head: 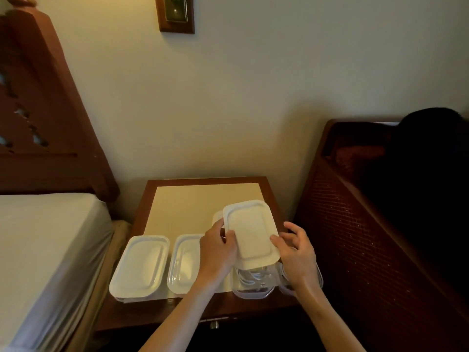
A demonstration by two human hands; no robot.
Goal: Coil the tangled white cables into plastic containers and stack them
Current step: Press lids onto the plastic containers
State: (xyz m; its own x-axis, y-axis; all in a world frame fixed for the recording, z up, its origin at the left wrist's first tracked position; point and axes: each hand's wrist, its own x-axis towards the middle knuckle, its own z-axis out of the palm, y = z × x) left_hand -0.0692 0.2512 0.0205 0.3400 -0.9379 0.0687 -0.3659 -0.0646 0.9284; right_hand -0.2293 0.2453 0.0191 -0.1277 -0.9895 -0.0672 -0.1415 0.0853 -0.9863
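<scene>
Both hands on a white lid: left hand (218,246) pinching its left edge, right hand (295,252) with fingertips at its right edge, holding it tilted over a clear container (253,283) with coiled white cable (250,276) showing through the near wall. Best lowered level, corners matched to the rim, then pressed down evenly. Just left, two lidded containers (140,265) side by side on the nightstand (203,308). Beyond, bare tabletop, then wall.

A bed (45,250) stands left of the nightstand (162,191); a dark chair (368,224) right.
</scene>
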